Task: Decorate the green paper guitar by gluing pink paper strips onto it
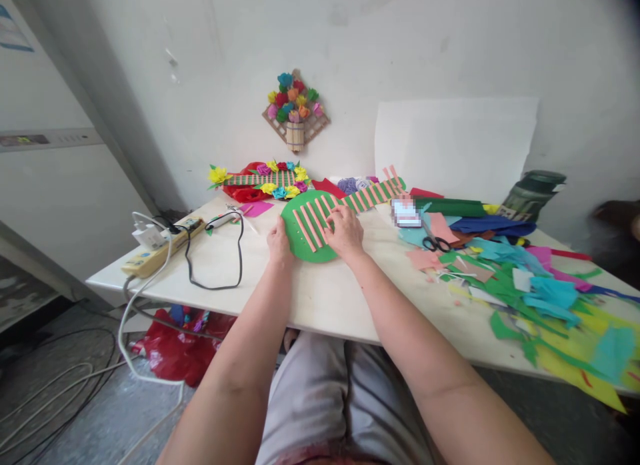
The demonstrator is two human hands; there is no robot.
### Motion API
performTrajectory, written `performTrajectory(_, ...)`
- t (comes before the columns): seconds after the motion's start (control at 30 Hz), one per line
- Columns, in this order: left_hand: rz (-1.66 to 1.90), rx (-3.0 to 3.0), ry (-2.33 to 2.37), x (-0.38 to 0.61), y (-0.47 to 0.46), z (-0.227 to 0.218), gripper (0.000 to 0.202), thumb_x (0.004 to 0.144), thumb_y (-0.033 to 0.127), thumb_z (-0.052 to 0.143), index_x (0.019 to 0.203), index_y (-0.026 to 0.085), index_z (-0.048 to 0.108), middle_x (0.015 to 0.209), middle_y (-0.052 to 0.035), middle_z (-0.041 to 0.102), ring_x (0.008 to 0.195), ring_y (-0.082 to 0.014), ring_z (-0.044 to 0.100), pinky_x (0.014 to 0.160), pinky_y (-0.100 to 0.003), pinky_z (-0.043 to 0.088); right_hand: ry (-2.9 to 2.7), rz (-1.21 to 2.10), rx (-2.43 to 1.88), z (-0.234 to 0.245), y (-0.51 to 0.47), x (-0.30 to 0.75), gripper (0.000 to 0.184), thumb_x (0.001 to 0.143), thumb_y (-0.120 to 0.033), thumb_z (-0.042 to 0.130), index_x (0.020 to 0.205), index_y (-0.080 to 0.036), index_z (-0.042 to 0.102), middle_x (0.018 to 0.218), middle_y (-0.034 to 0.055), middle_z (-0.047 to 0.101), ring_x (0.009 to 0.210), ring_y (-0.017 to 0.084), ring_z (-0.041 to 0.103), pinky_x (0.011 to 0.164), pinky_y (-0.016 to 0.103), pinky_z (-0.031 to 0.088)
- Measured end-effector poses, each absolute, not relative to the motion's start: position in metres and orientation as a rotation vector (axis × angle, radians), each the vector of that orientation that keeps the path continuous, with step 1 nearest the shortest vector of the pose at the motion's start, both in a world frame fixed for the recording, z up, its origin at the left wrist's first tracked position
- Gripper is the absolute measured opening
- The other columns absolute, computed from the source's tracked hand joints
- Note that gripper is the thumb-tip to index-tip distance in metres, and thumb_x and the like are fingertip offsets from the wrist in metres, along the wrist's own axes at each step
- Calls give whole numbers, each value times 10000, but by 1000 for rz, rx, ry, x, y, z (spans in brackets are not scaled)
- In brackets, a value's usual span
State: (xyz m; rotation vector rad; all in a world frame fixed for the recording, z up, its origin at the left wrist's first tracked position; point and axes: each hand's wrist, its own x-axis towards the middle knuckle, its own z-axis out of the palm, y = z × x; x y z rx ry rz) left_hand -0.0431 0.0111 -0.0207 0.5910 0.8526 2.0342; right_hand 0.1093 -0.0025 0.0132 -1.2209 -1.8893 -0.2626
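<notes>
A green guitar-shaped craft piece (pixel 326 254) lies at the middle of the table, its long neck pointing up to the right. Pink paper strips (pixel 305 230) cross its round body and neck in rows. My left hand (pixel 279 244) grips the left edge of the body, thumb on top, the other fingers mostly hidden. Over the body's right side, my right hand (pixel 346 230) has its fingers bent and closed at one of the pink strips; the fingertips are partly hidden. A few small pale dots show on the bare green to the left of the strips.
A flower-trimmed guitar craft (pixel 260 180) lies by the wall. On the left are a power strip (pixel 163 248) and a hot glue gun (pixel 224 220) with a looped black cord. Scissors (pixel 437 244), a phone (pixel 407 213), paper scraps (pixel 543 285) and a dark bottle (pixel 533 197) crowd the right.
</notes>
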Motion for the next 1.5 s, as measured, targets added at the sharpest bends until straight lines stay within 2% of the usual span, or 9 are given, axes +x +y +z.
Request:
performTrajectory(0.3, 2049, 565, 853, -43, 10, -19, 382, 678, 486, 624, 748, 111, 620, 640, -45, 644, 571, -143, 597, 588, -284, 505, -1894, -259, -1136, 13, -8, 112, 314, 582, -73, 522, 879, -173, 545, 1158, 118, 486, 1096, 263, 416, 880, 387, 358)
performTrajectory(0.6, 2069, 551, 818, -48, 15, -25, 405, 688, 483, 618, 839, 107, 624, 734, -67, 664, 677, -163, 631, 644, -279, 513, -2032, -300, -1106, 15, -13, 119, 303, 606, -107, 536, 880, -189, 635, 1301, 89, 404, 1108, 289, 376, 843, 408, 331)
performTrajectory(0.7, 2075, 529, 835, -50, 16, -25, 376, 714, 469, 598, 826, 111, 622, 742, -67, 661, 700, -168, 634, 678, -300, 511, -2062, -316, -1086, 16, -14, 119, 230, 605, -111, 538, 791, -189, 648, 1310, 75, 406, 1106, 288, 370, 834, 409, 328)
performTrajectory(0.87, 2093, 437, 871, -49, 9, -16, 309, 766, 423, 563, 814, 121, 616, 762, -64, 662, 725, -167, 631, 729, -332, 511, -2074, -348, -997, 17, -15, 122, 90, 598, -121, 536, 597, -181, 603, 1207, 75, 510, 1107, 280, 365, 852, 401, 318)
performTrajectory(1.03, 2115, 340, 894, -46, 3, -6, 294, 808, 396, 521, 867, 126, 621, 863, -78, 667, 793, -165, 632, 772, -333, 509, -1931, -253, -1051, 17, -9, 130, 118, 633, -131, 492, 548, -177, 559, 989, 64, 613, 917, 231, 468, 787, 373, 330)
performTrajectory(1.17, 2110, 333, 928, -46, 2, -6, 309, 816, 401, 507, 887, 123, 621, 894, -86, 665, 812, -168, 632, 771, -334, 513, -1614, -45, -1106, 11, 1, 137, 151, 667, -171, 431, 550, -181, 526, 864, 59, 615, 852, 200, 520, 778, 343, 350)
performTrajectory(1.33, 2104, 344, 964, -49, 6, -9, 309, 807, 404, 518, 890, 126, 624, 900, -88, 666, 842, -176, 630, 770, -336, 516, -1226, 315, -1306, 4, 13, 141, 194, 708, -288, 394, 644, -197, 552, 765, 31, 586, 765, 184, 527, 716, 310, 391)
performTrajectory(1.5, 2107, 372, 936, -48, 7, -10, 311, 810, 394, 515, 906, 117, 619, 892, -94, 665, 817, -175, 635, 771, -345, 515, -1189, 515, -1368, 3, 17, 144, 319, 696, -396, 488, 933, -212, 596, 756, 6, 597, 732, 167, 532, 695, 283, 391)
